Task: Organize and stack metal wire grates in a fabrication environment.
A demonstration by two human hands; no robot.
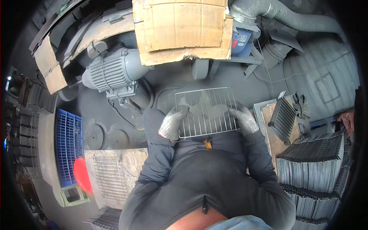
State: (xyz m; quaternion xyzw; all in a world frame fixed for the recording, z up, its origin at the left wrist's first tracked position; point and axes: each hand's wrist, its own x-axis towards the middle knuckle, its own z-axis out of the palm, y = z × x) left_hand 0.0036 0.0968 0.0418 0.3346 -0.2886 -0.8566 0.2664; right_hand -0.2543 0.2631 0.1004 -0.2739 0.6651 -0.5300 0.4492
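Wire rack (206, 112) sits dead centre, held flat over the lap. Left hand (173, 123) is curled around the rack's 9 o'clock edge, right hand (243, 119) curled around the 3 o'clock edge, both gloved. Two-side grip probably keeps the thin grid level and unflexed. Motor (111, 73) at 10 o'clock from the rack, well apart, and cardboard (183, 28) at 12 o'clock is likely a shield around the machine. One more rack lies on the board (109, 174) at 7 o'clock, within left reach. Rack stacks (312, 168) stand on edge at 4 o'clock, near the right elbow, likely for easy one-at-a-time picking. Blue crate (69, 143) at 9 o'clock, far off.
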